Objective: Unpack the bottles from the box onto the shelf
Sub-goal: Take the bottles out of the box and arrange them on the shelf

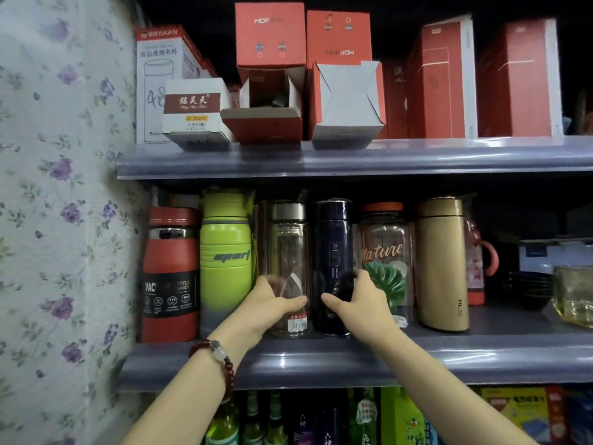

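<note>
On the middle shelf (321,361) stands a row of bottles. My left hand (269,305) grips the lower part of a clear glass bottle (288,248) with a silver cap. My right hand (359,300) grips a dark navy bottle (332,245) just to its right. Both bottles stand upright on the shelf, close together. An open red box (266,104) lies on its side on the upper shelf (353,159), with a dark item inside; beside it lies another open red box (346,104).
Left of the held bottles stand a red flask (170,274) and a lime green sport bottle (224,252). To the right are a clear "Nature" bottle (385,252), a gold flask (444,261) and a glass bowl (574,293). Floral wallpaper (57,187) bounds the left side.
</note>
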`<state>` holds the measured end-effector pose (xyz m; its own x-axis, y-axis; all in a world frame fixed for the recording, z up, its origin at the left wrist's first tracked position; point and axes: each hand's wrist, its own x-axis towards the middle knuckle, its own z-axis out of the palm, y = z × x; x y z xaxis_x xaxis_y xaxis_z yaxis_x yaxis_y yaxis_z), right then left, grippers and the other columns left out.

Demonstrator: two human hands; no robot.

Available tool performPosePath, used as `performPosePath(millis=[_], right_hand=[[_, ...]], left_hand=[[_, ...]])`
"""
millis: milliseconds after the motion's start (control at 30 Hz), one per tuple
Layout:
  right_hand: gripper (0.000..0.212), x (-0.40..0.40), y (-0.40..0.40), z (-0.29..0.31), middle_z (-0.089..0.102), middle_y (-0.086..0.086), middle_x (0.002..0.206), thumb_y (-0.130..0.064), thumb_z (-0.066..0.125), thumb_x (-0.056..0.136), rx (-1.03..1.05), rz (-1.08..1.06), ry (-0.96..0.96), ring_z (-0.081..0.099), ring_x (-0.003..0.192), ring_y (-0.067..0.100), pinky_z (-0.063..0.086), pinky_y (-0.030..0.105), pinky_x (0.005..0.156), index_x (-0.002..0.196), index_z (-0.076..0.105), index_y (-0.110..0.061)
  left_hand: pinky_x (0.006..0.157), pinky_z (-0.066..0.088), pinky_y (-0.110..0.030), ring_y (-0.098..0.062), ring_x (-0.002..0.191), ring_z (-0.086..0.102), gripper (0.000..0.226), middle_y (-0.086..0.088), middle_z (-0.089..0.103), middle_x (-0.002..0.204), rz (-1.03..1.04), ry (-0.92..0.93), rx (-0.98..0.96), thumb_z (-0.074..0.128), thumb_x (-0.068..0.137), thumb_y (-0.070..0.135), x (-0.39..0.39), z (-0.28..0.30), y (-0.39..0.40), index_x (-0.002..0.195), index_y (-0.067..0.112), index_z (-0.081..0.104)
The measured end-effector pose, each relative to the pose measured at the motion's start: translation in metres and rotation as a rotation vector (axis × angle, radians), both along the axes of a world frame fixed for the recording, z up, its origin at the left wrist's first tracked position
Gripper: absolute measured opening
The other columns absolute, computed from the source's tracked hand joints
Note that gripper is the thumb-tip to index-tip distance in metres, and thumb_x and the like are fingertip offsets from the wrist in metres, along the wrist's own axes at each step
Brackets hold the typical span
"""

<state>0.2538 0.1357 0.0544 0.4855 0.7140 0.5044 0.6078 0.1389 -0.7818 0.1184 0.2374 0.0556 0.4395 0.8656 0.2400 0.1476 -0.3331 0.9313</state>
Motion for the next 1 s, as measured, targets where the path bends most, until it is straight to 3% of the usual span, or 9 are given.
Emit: performPosePath(millis=[67, 133, 233, 433, 533, 667, 1000], right_hand=[[0.041, 0.001, 0.001, 0.0, 0.056, -0.005, 0.099, -0.024, 0.071, 0.083, -0.003, -0.006, -0.003, 0.056, 0.087, 0.012, 0.042, 0.017, 0.068, 0.114, 0.046, -0.016], [0.044, 0.003, 0.003, -0.002, 0.061, -0.005, 0.102, -0.025, 0.074, 0.08, 0.006, -0.009, 0.001, 0.06, 0.09, 0.012, 0.046, 0.018, 0.071, 0.115, 0.049, -0.016], [0.05, 0.003, 0.005, -0.002, 0.066, -0.003, 0.103, -0.027, 0.078, 0.076, 0.03, -0.032, 0.002, 0.065, 0.093, 0.014, 0.054, 0.027, 0.079, 0.116, 0.049, -0.018], [0.047, 0.005, 0.005, -0.001, 0.065, -0.005, 0.101, -0.029, 0.076, 0.077, 0.011, -0.019, -0.017, 0.064, 0.093, 0.014, 0.05, 0.023, 0.078, 0.115, 0.05, -0.019], [0.048, 0.006, 0.006, -0.003, 0.068, -0.003, 0.103, -0.031, 0.077, 0.077, 0.012, -0.045, -0.049, 0.064, 0.092, 0.013, 0.05, 0.022, 0.077, 0.115, 0.053, -0.017], [0.05, 0.007, 0.009, -0.001, 0.068, -0.002, 0.103, -0.033, 0.077, 0.076, 0.002, -0.058, -0.077, 0.065, 0.093, 0.014, 0.051, 0.022, 0.076, 0.117, 0.053, -0.017], [0.049, 0.004, 0.011, -0.004, 0.067, -0.001, 0.102, -0.036, 0.075, 0.077, -0.008, -0.056, -0.101, 0.065, 0.088, 0.013, 0.048, 0.015, 0.066, 0.114, 0.051, -0.015]], left_hand=[[0.099, 0.046, -0.034, -0.02, 0.112, 0.057, 0.064, -0.004, 0.058, 0.125, 0.067, 0.098, 0.074, 0.081, 0.07, 0.03, -0.002, -0.001, -0.004, 0.119, 0.016, 0.042], [0.091, 0.045, -0.028, -0.024, 0.117, 0.054, 0.082, -0.008, 0.054, 0.13, 0.225, 0.237, 0.209, 0.081, 0.067, 0.039, -0.002, -0.001, -0.012, 0.129, 0.008, 0.037], [0.081, 0.049, -0.027, -0.024, 0.108, 0.058, 0.071, -0.01, 0.056, 0.123, 0.302, 0.326, 0.32, 0.078, 0.072, 0.038, 0.0, 0.001, -0.019, 0.122, 0.006, 0.039], [0.09, 0.043, -0.025, -0.012, 0.103, 0.053, 0.055, 0.006, 0.056, 0.11, 0.065, 0.133, 0.12, 0.071, 0.081, 0.012, -0.007, 0.001, -0.007, 0.127, 0.018, 0.043], [0.099, 0.046, -0.033, -0.015, 0.109, 0.057, 0.051, 0.004, 0.06, 0.115, 0.063, 0.142, 0.12, 0.069, 0.082, 0.011, -0.007, -0.003, -0.003, 0.124, 0.022, 0.043], [0.1, 0.047, -0.035, -0.015, 0.107, 0.059, 0.049, 0.004, 0.062, 0.113, 0.062, 0.15, 0.112, 0.068, 0.083, 0.012, -0.006, -0.003, 0.001, 0.124, 0.022, 0.043], [0.103, 0.045, -0.039, -0.021, 0.118, 0.055, 0.063, -0.003, 0.056, 0.131, 0.118, 0.214, 0.103, 0.066, 0.083, 0.016, -0.006, -0.004, 0.001, 0.137, 0.017, 0.034]])
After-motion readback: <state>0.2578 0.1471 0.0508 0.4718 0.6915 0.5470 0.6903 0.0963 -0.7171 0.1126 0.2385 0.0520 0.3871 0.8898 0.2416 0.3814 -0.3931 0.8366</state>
